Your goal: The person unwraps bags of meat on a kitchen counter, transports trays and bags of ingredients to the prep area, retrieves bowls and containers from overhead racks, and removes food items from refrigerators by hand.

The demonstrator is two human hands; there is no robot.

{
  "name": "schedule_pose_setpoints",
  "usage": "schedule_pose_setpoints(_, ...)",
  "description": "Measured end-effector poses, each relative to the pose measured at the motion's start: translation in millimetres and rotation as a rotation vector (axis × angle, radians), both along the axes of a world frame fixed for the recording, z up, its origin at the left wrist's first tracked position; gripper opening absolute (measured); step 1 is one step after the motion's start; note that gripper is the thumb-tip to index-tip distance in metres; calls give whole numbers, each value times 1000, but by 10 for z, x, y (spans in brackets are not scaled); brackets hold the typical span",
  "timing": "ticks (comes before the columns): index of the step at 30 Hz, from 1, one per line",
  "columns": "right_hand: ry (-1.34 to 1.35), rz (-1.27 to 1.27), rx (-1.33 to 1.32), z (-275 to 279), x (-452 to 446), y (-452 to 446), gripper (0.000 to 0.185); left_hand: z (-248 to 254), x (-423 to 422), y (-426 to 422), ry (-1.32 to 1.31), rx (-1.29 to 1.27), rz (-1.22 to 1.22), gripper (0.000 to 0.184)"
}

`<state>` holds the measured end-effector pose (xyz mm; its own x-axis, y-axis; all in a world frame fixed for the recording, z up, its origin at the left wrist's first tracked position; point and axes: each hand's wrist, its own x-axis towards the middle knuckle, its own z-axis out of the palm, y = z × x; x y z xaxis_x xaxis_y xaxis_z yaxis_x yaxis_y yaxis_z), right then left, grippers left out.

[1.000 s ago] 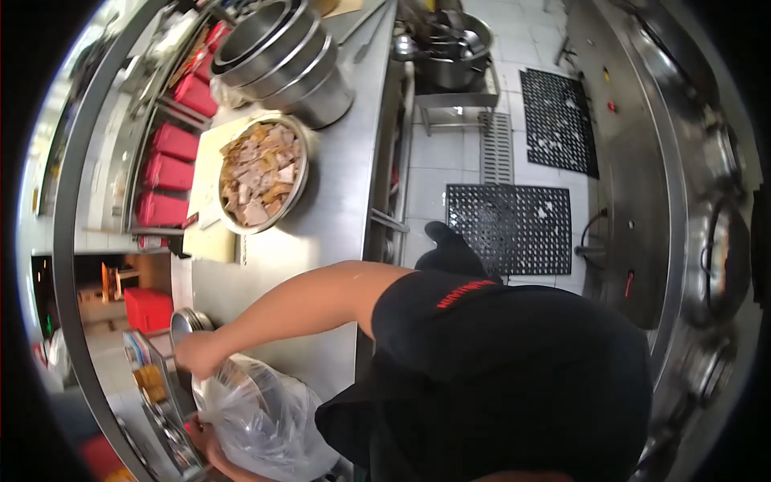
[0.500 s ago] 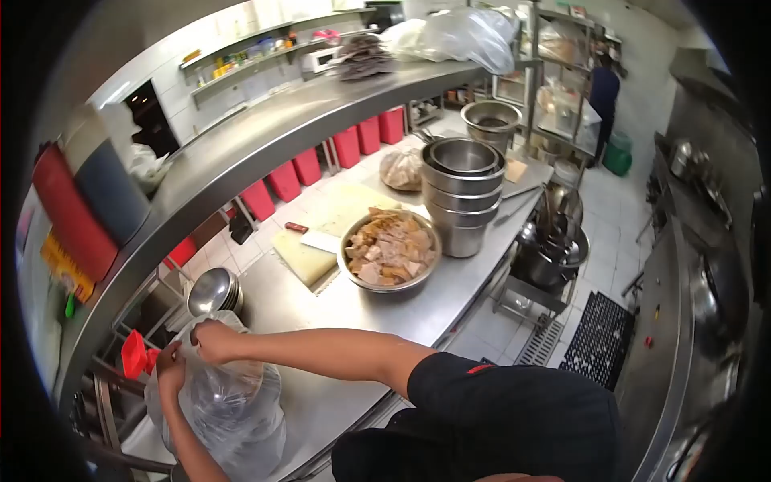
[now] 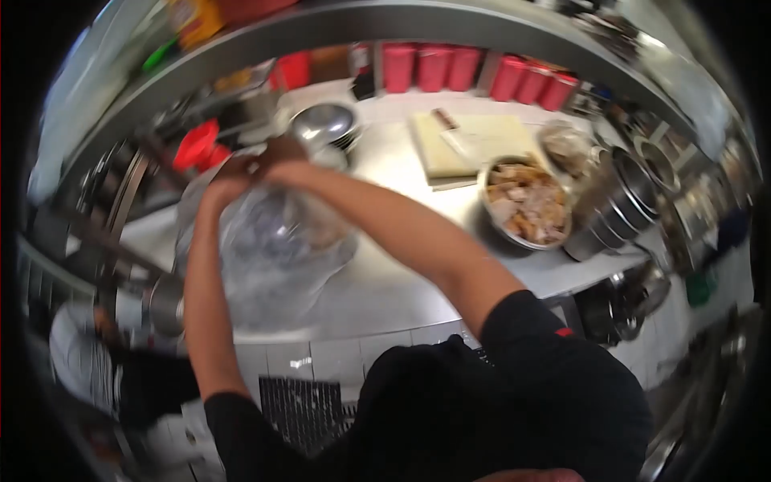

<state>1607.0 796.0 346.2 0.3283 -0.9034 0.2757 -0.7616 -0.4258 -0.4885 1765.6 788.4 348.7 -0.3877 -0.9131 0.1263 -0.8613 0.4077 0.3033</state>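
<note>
Left hand (image 3: 231, 180) and right hand (image 3: 281, 154), close together, fingers curled closed on far end of clear plastic bag (image 3: 269, 249); fingertips blurred. Bag on left of steel counter (image 3: 385, 281), near stacked bowls (image 3: 324, 124).

plastic bag (image 3: 273, 265): clear, glossy | steel counter (image 3: 393, 285): smooth metal | bowls (image 3: 324, 125): shiny metal

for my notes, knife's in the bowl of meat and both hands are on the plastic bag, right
The head view shows the knife on the cutting board, not in the bowl of meat; the left hand and right hand are on the plastic bag.
</note>
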Motion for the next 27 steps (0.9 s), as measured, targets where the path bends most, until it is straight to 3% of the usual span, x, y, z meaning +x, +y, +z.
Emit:
schedule_pose_setpoints(1, 26, -65, 126, 120, -19, 72, 45, -19, 5, -26, -72, 15, 21, 41)
schedule_pose_setpoints(2, 12, -73, 152, 108, -34, 37, 48, 66, -46, 42, 37, 100, -63, 41)
schedule_pose_setpoints(6, -78, -97, 105, -57, -2, -120, 49, 52, -35, 29, 148, 212, -69, 39)
schedule_pose_setpoints(8, -160, -79, 147, 13, -66, -19, 51, 11, -54, 45, 61, 83, -14, 36)
schedule_pose_setpoints(10, -496, -9, 115, -251, -110, -154, 47, -90, -48, 60, 134, -11, 0, 33)
schedule_pose_setpoints(16, -962, 228, 540, -220, -242, -74, 37, -138, -166, 181, 258, -174, 107, 28)
schedule_pose_setpoints(21, -1136, 283, 735, -330, -319, -225, 28, -244, -170, 172, 337, -269, 135, 27)
schedule_pose_setpoints(24, -1207, 341, 781, -289, -351, -196, 27, -208, -142, 93, 334, -85, 166, 29)
schedule_pose_setpoints(27, -1166, 322, 761, -226, -381, -158, 29, -65, -70, 115, 673, 293, 114, 31)
